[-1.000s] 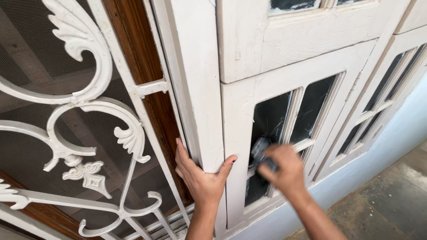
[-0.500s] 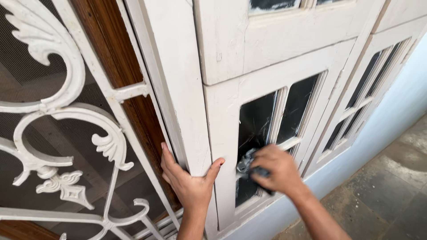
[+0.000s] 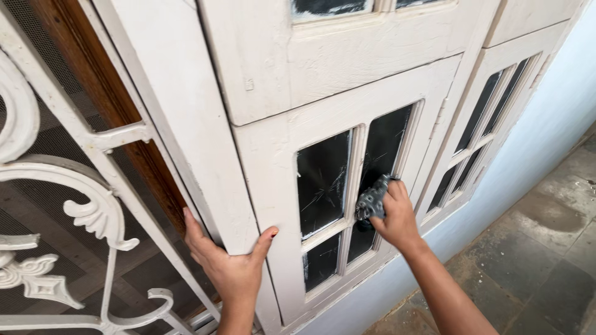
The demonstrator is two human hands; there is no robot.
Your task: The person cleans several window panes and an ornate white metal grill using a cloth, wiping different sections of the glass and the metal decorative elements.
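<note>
Grey crumpled cloth [image 3: 371, 200] is balled tight in the right hand [image 3: 394, 218] against the dark glass pane [image 3: 382, 152] of the white wooden shutter [image 3: 279, 161], left hand [image 3: 230, 263] clasping its edge; wipe firmly into pane corners.

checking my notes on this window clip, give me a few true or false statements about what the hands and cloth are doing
1. The right hand presses a grey cloth against a dark glass pane. True.
2. The left hand holds a spray bottle. False: it grips the edge of the white shutter frame.
3. The cloth is on the lowest pane. False: it is on the upper right pane.
4. A white scrolled metal grille stands left of the left hand. True.
</note>
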